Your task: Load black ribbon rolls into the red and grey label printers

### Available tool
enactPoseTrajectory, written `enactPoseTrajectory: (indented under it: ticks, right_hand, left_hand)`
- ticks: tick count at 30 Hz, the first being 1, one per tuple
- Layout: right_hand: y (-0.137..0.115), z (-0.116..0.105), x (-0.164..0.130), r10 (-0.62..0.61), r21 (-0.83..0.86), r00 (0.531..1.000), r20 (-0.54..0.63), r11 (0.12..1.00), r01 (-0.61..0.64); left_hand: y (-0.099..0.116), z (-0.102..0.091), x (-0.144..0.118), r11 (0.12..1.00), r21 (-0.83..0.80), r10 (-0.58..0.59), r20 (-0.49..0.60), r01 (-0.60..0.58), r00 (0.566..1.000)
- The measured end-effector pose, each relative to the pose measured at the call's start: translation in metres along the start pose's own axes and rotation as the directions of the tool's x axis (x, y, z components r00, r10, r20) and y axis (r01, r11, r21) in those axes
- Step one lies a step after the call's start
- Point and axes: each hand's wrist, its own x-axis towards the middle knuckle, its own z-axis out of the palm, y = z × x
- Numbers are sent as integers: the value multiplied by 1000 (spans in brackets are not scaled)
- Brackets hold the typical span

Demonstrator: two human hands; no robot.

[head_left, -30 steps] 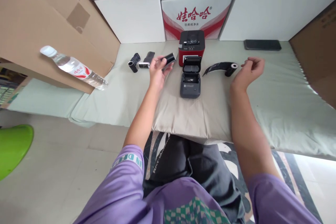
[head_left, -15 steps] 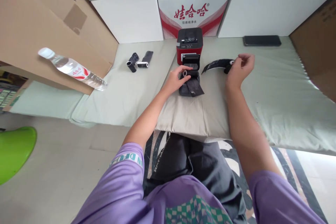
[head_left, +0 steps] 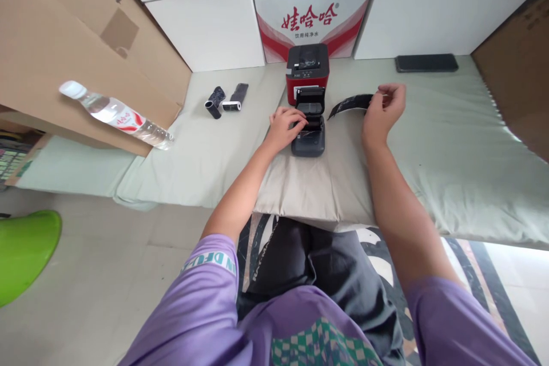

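A small black label printer [head_left: 308, 144] has its lid [head_left: 310, 98] raised, in front of a red and black printer [head_left: 307, 68]. My left hand [head_left: 283, 127] reaches in from the left, its fingers curled together with the tips at the roll bay. What the tips hold there, if anything, is hidden. To the right, my right hand [head_left: 385, 108] is closed beside a curved black strip of paper [head_left: 349, 104] that leads into its fingers. The roll at the strip's end is covered by the hand.
Two small paper rolls, a black one [head_left: 213, 109] and a white-edged one [head_left: 232, 106], lie on the left. A water bottle [head_left: 115, 115] leans by a cardboard box [head_left: 128, 51]. A black phone [head_left: 426, 63] lies back right. White cartons [head_left: 206, 26] stand behind.
The black roll with its loose strip, held in my left hand over the printer, has dropped out of sight at the bay. My right hand shifted slightly left, with its strip still there.
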Motion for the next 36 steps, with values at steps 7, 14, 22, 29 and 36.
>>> enactPoseTrajectory:
  ticks: [7,14,22,29,36]
  right_hand:
    - [-35,18,-20,46,145,983,177,987,-72]
    - [-40,35,-34,137,307,790,597,871,-383]
    - [-67,25,-40,25,133,814,580,983,-125]
    - [-64,22,-41,-10,77,734,679,995,-57]
    - [-61,24,-48,-27,86,720,693,995,-46]
  left_hand:
    - [-23,10,3,988,-133,56,-180,-81,982]
    - [-31,24,10,817,-576,-103,-89,33,991]
    - [-30,17,7,890,-455,-50,-38,28,998]
    - [-48,30,16,865,-495,-49,69,76,996]
    - [-43,25,12,855,-516,4,97,47,995]
